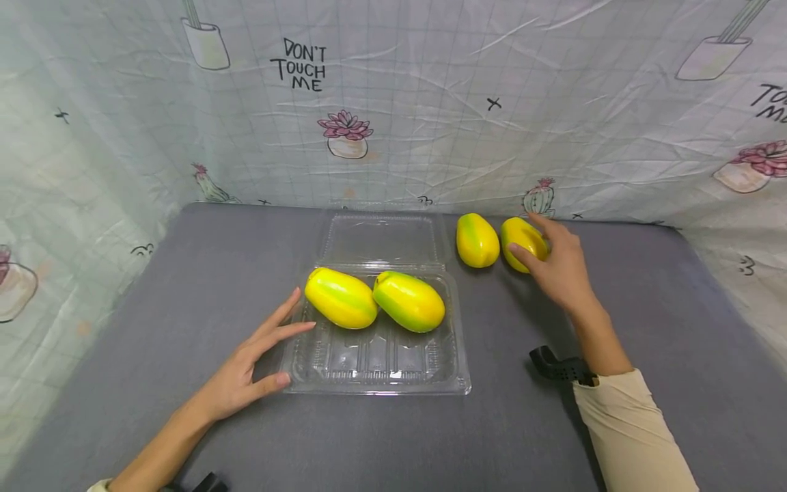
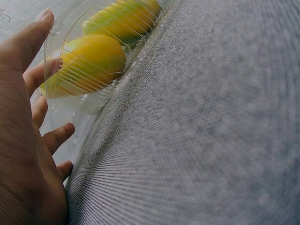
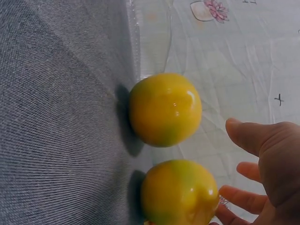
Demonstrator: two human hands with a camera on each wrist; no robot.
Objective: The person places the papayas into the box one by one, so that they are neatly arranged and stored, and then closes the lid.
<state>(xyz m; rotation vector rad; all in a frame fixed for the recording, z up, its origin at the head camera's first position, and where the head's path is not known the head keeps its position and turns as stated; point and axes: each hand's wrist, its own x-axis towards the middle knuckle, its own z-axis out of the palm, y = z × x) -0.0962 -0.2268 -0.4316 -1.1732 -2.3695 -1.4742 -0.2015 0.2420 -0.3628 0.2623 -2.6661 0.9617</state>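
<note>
A clear plastic clamshell box (image 1: 375, 388) lies open on the grey table, its lid (image 1: 381, 239) flat behind it. Two yellow-green fruits (image 1: 341, 297) (image 1: 408, 301) sit side by side at the back of its tray. Two more fruits stand on the table to the right of the lid, one (image 1: 477, 240) beside the other (image 1: 521, 238). My right hand (image 1: 541, 246) is spread round the rightmost fruit (image 3: 178, 192), thumb in front and fingers over it. My left hand (image 1: 270, 348) lies flat with straight fingers against the box's left wall (image 2: 84, 103).
A printed cloth backdrop (image 1: 393, 102) walls the table on the back and both sides. The grey tabletop (image 1: 184, 273) stretches left and right of the box. A black wrist mount (image 1: 559, 369) sits on my right forearm.
</note>
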